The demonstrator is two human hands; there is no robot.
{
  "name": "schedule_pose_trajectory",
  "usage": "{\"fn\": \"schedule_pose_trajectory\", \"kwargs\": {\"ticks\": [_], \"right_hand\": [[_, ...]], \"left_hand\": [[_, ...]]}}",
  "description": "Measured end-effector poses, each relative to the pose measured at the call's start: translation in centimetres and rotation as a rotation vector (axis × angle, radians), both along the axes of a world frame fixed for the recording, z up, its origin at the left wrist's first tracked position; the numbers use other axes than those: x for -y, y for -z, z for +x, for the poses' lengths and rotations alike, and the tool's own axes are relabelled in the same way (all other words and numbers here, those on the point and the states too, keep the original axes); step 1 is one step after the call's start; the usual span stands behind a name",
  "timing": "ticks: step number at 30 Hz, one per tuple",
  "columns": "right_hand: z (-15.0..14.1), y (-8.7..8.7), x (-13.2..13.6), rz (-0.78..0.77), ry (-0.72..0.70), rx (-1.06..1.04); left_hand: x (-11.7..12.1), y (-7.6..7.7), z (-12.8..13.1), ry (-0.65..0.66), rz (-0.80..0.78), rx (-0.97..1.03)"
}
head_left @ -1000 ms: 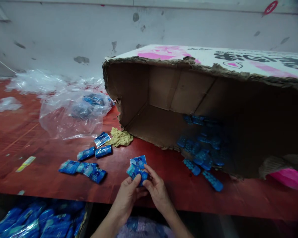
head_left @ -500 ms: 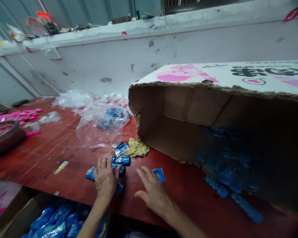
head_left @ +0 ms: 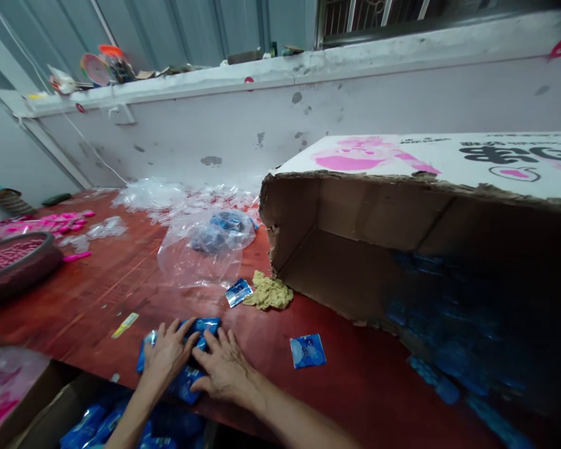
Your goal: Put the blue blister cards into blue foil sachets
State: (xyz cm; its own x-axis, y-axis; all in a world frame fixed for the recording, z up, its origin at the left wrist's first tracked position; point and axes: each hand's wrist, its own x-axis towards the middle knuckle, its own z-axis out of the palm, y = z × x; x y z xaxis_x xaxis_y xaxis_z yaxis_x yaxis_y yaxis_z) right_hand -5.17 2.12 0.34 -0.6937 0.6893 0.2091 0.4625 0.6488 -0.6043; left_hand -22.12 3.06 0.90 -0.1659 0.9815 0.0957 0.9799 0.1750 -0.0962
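Several small blue wrapped packets lie bunched near the front edge of the red table. My left hand rests over the left part of this bunch, its fingers spread and touching the packets. From the other side my right hand meets them, fingers apart, its fingertips close to those of my left hand. Parts of the packets are hidden beneath both hands. Apart from the bunch, a flat blue packet lies to the right, and a blue and silver one lies farther back.
A large cardboard box lies on its side at the right, with blue pieces in its dark interior. Below the table edge, an open box holds blue packets. A yellow crumpled cloth, a clear plastic bag and a bowl are on the table.
Both my hands have moved left and nearer the front edge, and the bunched packets have slid with them. My right hand has come up against the bunch. The camera view has shifted slightly.
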Motion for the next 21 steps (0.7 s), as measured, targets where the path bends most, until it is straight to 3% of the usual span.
{"fn": "schedule_pose_trajectory", "kwargs": {"ticks": [2, 4, 9, 15, 18, 21], "right_hand": [[-0.2, -1.0, 0.1, 0.014, -0.081, -0.012], [0.8, -1.9, 0.2, 0.02, -0.081, -0.017], [8.0, -2.2, 0.6, 0.006, 0.169, 0.058], [18.7, -1.3, 3.4, -0.06, 0.514, 0.088], [21.4, -1.2, 4.3, -0.047, 0.615, 0.098], [21.4, -0.9, 3.8, -0.032, 0.59, 0.136]], "left_hand": [[0.6, -0.3, -0.5, -0.09, 0.06, -0.052], [0.5, -0.4, 0.2, -0.097, 0.129, -0.068], [-3.4, -0.1, 4.3, 0.073, 0.136, 0.138], [-8.4, 2.8, 7.5, 0.183, 0.074, 0.294], [-9.9, 3.6, 7.9, 0.242, 0.082, 0.314], [-11.2, 2.9, 8.1, 0.276, 0.096, 0.315]]}}
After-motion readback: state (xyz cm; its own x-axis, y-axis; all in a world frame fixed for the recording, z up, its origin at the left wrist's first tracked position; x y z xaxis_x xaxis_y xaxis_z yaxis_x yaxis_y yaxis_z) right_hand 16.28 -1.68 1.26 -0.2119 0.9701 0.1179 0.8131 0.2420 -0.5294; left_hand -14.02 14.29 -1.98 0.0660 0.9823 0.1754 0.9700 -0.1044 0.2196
